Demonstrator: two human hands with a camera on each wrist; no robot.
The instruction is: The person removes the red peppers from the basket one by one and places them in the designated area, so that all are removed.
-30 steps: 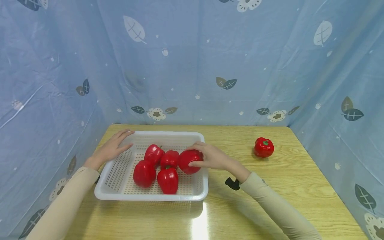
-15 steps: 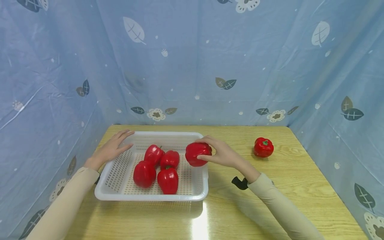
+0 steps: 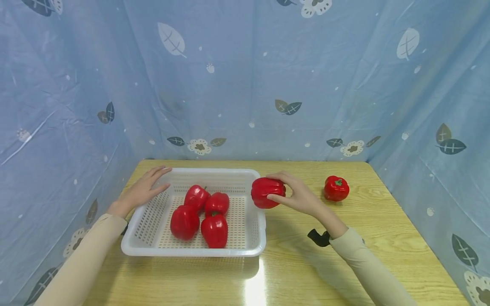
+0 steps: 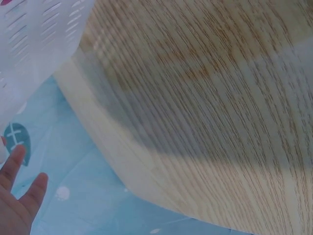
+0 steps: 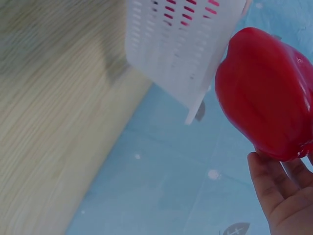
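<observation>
Over the wooden table (image 3: 191,282), the right hand (image 3: 301,199) grips a red pepper (image 3: 264,193), best lifted clear of the white basket (image 3: 191,252); the left hand (image 3: 141,190), fingers straight, perhaps touches its rim.

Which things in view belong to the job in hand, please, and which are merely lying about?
Likely the job:
gripped pepper in the right hand
white basket
four peppers inside it
lone pepper outside it

Likely just surroundings:
wooden table
patterned curtain

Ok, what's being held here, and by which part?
The right hand holds a red pepper by its right side, thumb in front, fingers behind. The left hand, by the basket, seems to hold nothing.
</observation>
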